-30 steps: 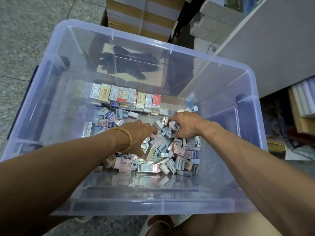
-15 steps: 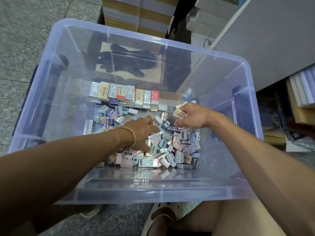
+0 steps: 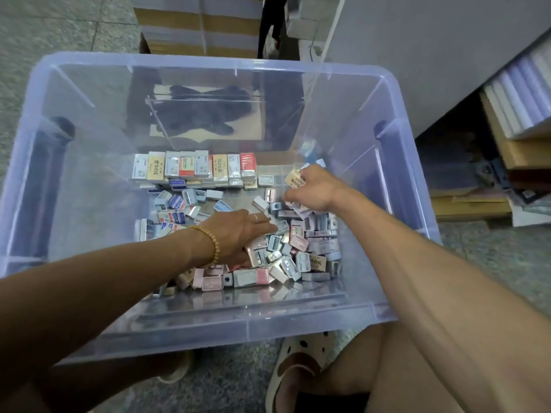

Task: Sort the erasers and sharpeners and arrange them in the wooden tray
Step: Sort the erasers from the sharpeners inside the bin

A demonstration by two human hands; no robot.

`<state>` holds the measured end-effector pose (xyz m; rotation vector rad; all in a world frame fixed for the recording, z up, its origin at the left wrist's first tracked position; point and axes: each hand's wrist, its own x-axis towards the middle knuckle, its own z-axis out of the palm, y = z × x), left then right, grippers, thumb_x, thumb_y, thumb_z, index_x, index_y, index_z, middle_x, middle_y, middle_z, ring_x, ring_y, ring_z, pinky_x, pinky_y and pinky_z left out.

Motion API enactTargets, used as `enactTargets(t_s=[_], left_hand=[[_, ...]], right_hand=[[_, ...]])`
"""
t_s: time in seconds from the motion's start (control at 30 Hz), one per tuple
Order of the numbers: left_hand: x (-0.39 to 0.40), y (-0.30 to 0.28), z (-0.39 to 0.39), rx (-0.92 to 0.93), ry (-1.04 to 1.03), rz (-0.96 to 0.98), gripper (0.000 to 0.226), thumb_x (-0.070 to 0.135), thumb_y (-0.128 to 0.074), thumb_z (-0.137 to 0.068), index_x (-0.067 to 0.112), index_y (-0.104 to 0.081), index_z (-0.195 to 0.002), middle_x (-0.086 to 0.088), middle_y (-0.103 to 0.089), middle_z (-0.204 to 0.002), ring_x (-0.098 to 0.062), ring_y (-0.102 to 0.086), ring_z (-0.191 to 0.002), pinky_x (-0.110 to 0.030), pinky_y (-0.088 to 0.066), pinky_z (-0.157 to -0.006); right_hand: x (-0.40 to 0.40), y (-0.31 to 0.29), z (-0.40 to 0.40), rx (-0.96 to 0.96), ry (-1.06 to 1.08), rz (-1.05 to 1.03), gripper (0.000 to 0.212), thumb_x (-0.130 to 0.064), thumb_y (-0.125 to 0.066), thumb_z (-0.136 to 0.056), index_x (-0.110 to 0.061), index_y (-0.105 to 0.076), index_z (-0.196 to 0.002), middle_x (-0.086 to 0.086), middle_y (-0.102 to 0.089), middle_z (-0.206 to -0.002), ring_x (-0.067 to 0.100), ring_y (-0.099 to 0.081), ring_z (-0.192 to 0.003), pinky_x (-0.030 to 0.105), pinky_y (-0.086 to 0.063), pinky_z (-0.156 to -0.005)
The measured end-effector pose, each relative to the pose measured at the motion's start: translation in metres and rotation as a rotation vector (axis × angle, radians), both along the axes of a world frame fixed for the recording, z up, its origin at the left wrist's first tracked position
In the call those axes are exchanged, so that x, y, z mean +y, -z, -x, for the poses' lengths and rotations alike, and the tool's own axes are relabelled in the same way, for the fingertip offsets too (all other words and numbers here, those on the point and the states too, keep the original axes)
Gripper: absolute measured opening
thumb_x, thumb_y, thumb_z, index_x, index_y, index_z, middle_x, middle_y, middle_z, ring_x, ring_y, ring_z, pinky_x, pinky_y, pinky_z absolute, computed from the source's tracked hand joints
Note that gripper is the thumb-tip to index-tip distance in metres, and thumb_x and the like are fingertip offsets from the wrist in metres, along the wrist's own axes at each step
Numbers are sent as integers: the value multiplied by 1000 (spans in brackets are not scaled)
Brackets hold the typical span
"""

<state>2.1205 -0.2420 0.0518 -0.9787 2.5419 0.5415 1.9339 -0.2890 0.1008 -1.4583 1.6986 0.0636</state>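
Right hand (image 3: 313, 192) pinches beige eraser (image 3: 295, 177) near bin wall (image 3: 396, 186); left hand (image 3: 238, 231) fingers flat.

Beaded bracelet (image 3: 212, 245), ring (image 3: 255, 216), perforated clog (image 3: 301, 357)

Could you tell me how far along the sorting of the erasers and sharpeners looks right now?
Early. Done: a row of erasers stands along the bin far wall. In hand: the right hand grips a beige eraser; the left hand reaches into the loose pile. Left: most of that pile.
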Motion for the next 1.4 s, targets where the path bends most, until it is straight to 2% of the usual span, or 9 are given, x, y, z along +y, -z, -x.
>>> enactTargets(t_s=[0.2, 0.3, 0.4, 0.53, 0.7, 0.93, 1.07, 1.2, 1.4], left_hand=[[6, 2, -8, 103, 12, 90, 35, 31, -57, -92, 22, -45, -124, 3, -56, -111, -18, -51, -98, -25, -46, -73], [0, -2, -18, 163, -28, 105, 31, 40, -49, -95, 17, -54, -114, 1, -59, -100, -17, -54, -89, -26, -48, -71], [-3, -16, -21, 174, -190, -62, 31, 37, -53, -97, 16, -57, -120, 3, -55, -97, -14, -53, -82, -23, -44, -70], [11, -24, -4, 177, -311, -458, 15, 27, -59, -95, 14, -65, -98, 8, -54, -76, -5, -49, -66, -17, -38, -59], [8, -20, 7, 81, -281, -591, 26, 28, -61, -94, 16, -64, -117, 9, -62, -90, -7, -54, -77, -20, -43, -68], [10, -21, 14, -55, -160, -584, 40, 30, -65, -91, 21, -55, -128, 3, -57, -124, -12, -48, -94, -26, -40, -83], [10, -20, 7, 10, -167, -573, 36, 31, -70, -87, 24, -59, -121, 5, -61, -118, -10, -51, -89, -23, -40, -79], [13, -18, 0, 64, -194, -571, 29, 32, -72, -85, 24, -65, -113, 12, -63, -102, -10, -57, -89, -27, -46, -80], [11, -19, 0, 70, -233, -645, 24, 32, -71, -86, 22, -71, -107, 6, -70, -97, -14, -63, -84, -31, -52, -74]], right_hand=[[0, -1, -6, 3, -23, 30, 27, -29, -68, -89, -6, -66, -104, 12, -71, -104, 23, -68, -88, 41, -55, -84], [0, -3, -7, -10, -11, 32, 28, -27, -68, -90, -5, -66, -106, 12, -72, -105, 25, -69, -94, 42, -56, -85], [0, -2, -8, -21, -7, 18, 27, -27, -66, -92, -4, -65, -106, 14, -70, -107, 22, -65, -85, 40, -54, -84], [-1, -3, -10, -55, 13, -36, 18, -24, -63, -94, -7, -63, -101, 9, -68, -102, 18, -59, -81, 32, -47, -71], [1, 0, -10, -113, 48, -96, 11, -20, -62, -96, -9, -61, -97, 8, -65, -91, 20, -62, -78, 34, -50, -69], [0, 2, -12, -122, 53, -100, 9, -17, -60, -97, -8, -61, -96, 6, -62, -87, 18, -59, -73, 30, -47, -64], [-1, 6, -13, -169, 119, -101, 8, -11, -61, -96, -4, -63, -92, 12, -68, -86, 24, -64, -70, 39, -53, -64], [-3, 7, -10, -107, 104, -40, 10, -14, -62, -96, -4, -64, -97, 10, -64, -87, 22, -61, -74, 36, -49, -69], [-6, 8, -10, -99, 112, -19, 16, -14, -59, -97, -2, -64, -107, 8, -63, -89, 20, -59, -75, 33, -47, -69]])
